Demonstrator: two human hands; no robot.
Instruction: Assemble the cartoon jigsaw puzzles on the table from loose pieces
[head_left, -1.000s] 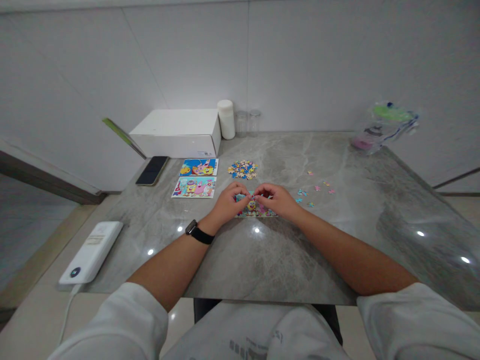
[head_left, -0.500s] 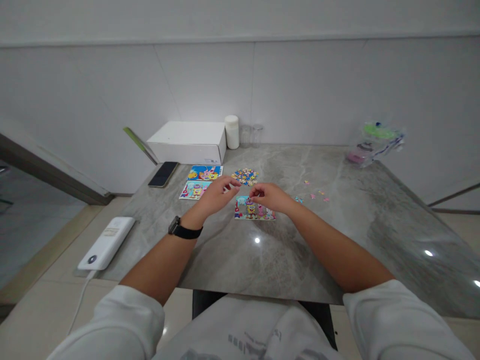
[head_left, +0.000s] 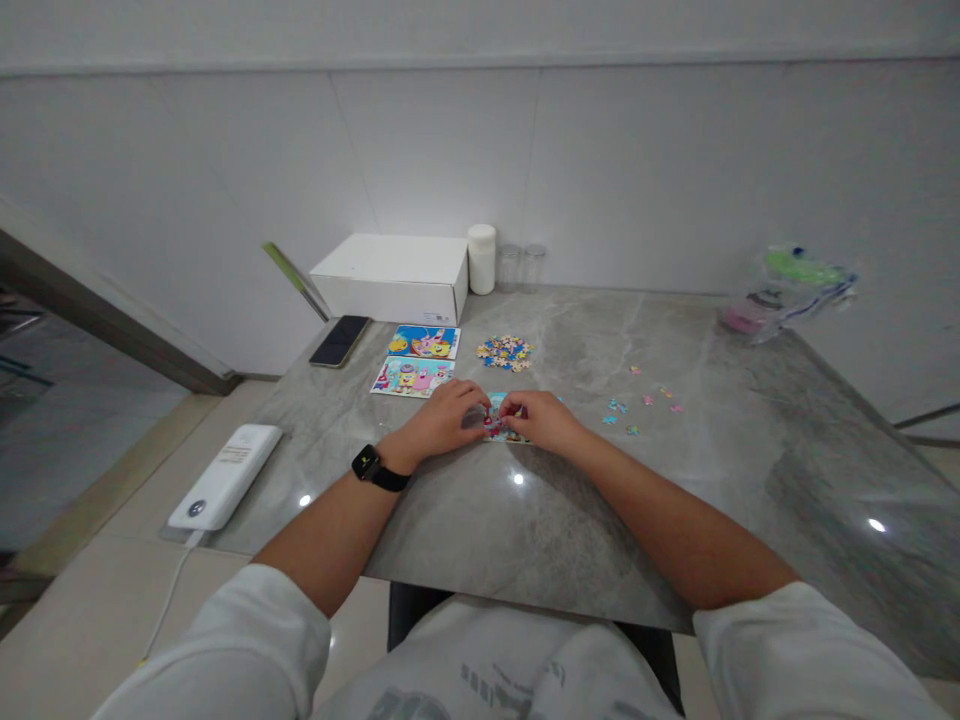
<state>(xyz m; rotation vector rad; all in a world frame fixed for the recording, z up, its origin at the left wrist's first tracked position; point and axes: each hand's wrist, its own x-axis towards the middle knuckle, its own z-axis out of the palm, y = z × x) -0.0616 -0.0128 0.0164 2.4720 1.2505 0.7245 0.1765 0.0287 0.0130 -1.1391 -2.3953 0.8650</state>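
Observation:
A colourful cartoon puzzle lies on the grey table, partly covered by both hands. My left hand rests at its left edge, thumb and fingers apart, nothing seen between them. Over the puzzle's middle, my right hand is closed in a pinch; what its fingertips hold, if anything, is too small to make out. Two printed picture cards, one blue and one light-coloured, lie behind my left hand. A heap of loose puzzle pieces sits beyond the hands. Several scattered pieces lie to the right.
Along the back stand a white box, a white bottle and two clear glasses. A phone and a white power bank lie left on the table. A plastic bag sits back right.
My left hand has come down to the puzzle's left edge, and my right hand has lowered over its middle, covering more of it. The view has shifted slightly left.

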